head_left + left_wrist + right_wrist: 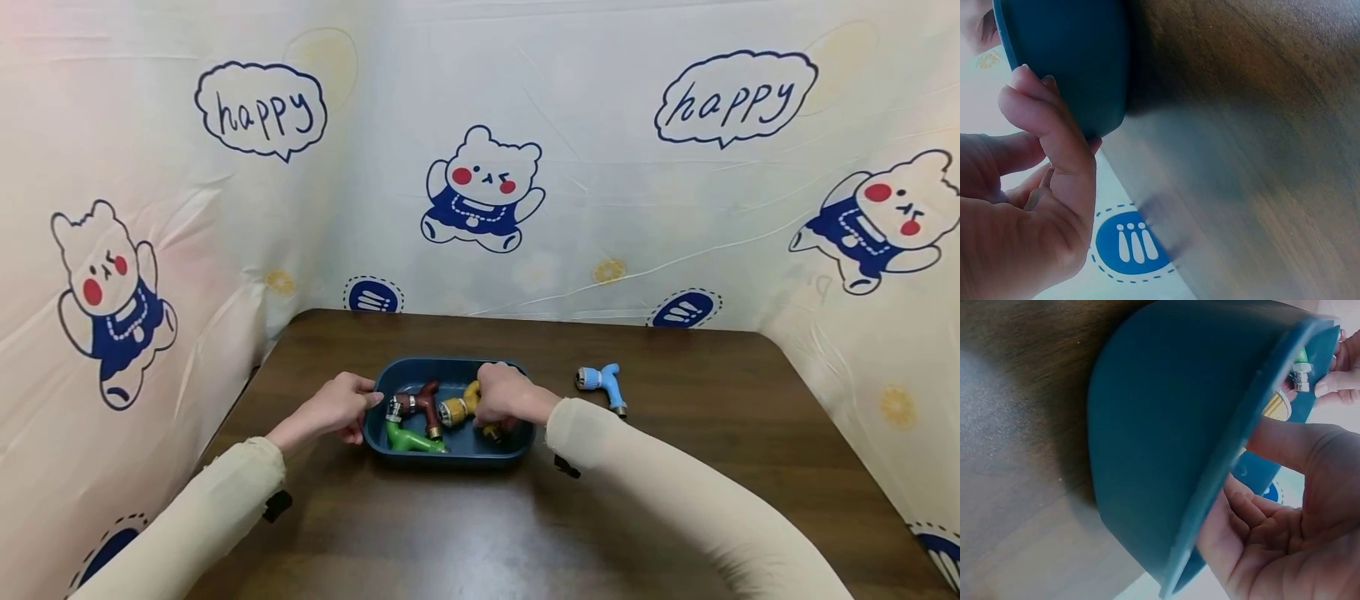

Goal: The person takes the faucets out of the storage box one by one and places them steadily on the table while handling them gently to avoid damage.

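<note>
Yellow tap (pixel 454 411), lower middle | likely hard, heavyish; hold its body | right hand (pixel 507 395) grips it | left hand (pixel 339 406) pinches tub (pixel 450 459)

Long cream sleeves (pixel 675 483) end in bunched cuffs (pixel 264 463), small black pieces (pixel 277 506) beneath.

Printed fabric backdrop (pixel 600 75): "happy" in script lettering, inside the left speech bubble (pixel 261 111) and again inside the right speech bubble (pixel 737 98); blue dashed-border ovals (pixel 373 295) bear three white exclamation-like marks.
</note>
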Tool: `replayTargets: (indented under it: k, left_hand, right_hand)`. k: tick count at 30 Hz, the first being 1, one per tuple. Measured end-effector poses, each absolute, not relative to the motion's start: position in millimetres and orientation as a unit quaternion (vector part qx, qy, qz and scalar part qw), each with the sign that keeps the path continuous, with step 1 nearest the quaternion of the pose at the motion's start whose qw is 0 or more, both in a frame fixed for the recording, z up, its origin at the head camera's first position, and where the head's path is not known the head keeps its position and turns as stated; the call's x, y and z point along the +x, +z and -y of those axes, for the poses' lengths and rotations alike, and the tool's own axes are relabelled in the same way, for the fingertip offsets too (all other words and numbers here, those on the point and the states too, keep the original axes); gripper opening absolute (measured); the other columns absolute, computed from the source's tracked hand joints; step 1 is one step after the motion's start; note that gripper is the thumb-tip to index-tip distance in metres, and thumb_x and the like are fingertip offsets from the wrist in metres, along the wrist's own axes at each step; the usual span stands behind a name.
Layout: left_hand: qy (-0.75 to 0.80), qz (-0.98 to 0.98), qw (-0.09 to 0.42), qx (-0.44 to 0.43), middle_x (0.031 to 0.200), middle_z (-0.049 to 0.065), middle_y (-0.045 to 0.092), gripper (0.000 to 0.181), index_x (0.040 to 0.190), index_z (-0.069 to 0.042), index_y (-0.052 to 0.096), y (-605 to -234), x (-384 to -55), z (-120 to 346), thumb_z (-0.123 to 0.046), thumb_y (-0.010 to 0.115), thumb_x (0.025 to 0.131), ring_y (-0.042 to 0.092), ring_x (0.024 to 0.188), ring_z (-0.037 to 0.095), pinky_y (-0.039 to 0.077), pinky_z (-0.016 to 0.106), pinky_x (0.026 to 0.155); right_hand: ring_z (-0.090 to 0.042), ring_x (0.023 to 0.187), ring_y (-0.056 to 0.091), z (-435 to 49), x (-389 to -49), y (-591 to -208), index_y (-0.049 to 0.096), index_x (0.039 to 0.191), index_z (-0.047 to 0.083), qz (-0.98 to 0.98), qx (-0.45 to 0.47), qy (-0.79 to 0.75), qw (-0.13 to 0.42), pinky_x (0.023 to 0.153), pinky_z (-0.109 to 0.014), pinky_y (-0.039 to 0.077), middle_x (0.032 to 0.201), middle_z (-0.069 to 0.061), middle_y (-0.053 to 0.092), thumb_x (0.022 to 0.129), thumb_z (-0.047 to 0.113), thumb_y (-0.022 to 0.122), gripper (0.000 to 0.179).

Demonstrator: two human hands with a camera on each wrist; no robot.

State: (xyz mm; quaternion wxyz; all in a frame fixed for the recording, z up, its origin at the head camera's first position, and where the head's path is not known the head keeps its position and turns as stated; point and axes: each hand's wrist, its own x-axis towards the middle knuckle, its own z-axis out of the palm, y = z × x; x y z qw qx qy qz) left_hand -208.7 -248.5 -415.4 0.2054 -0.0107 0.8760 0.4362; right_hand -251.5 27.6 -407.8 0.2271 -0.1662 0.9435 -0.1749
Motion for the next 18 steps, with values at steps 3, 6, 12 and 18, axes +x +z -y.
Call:
replayTargets:
  k: [3, 6, 12, 18]
  left_hand:
    - [0.435, -0.876, 0.208, -0.013, 0.06, 0.01, 0.057, 0.046, 0.15, 0.013, 0.046, -414.5, -208.7, 248.2, -0.012, 0.053, 0.111, 0.06, 0.044, 0.016, 0.057, 0.032, 0.047]
    - [0.434, -0.875, 0.213, -0.018, 0.06, 0.01, 0.057, 0.047, 0.15, 0.013, 0.045, -414.2, -206.7, 249.1, -0.012, 0.053, 0.112, 0.06, 0.044, 0.016, 0.058, 0.032, 0.047]
    - [0.434, -0.876, 0.212, -0.016, 0.061, 0.01, 0.057, 0.047, 0.15, 0.012, 0.046, -412.4, -206.8, 250.0, -0.013, 0.053, 0.112, 0.06, 0.045, 0.016, 0.058, 0.031, 0.048]
    - [0.431, -0.876, 0.215, -0.014, 0.061, 0.01, 0.057, 0.045, 0.149, 0.012, 0.047, -411.8, -210.0, 247.9, -0.012, 0.052, 0.112, 0.06, 0.045, 0.016, 0.058, 0.032, 0.048]
  right_hand:
    - [-0.02, 0.051, 0.069, -27.8, -251.8, -405.9, 0.065, 0.088, 0.007, -0.942, -0.159, -0.182, 0.235, 0.05, -0.031, 0.059, 0.077, -0.01, 0.066, 0.087, 0.015, 0.089, 0.026]
    - [-0.021, 0.051, 0.07, -27.6, -251.4, -404.1, 0.066, 0.088, 0.006, -0.939, -0.158, -0.184, 0.245, 0.05, -0.031, 0.06, 0.078, -0.012, 0.067, 0.087, 0.015, 0.089, 0.025]
    - [-0.022, 0.053, 0.07, -29.2, -251.1, -397.3, 0.067, 0.088, 0.005, -0.938, -0.159, -0.186, 0.245, 0.05, -0.031, 0.06, 0.078, -0.012, 0.066, 0.088, 0.015, 0.088, 0.023]
    - [-0.021, 0.051, 0.07, -35.1, -253.4, -393.0, 0.069, 0.081, 0.005, -0.937, -0.166, -0.188, 0.244, 0.05, -0.031, 0.06, 0.072, -0.011, 0.069, 0.089, 0.017, 0.087, 0.023]
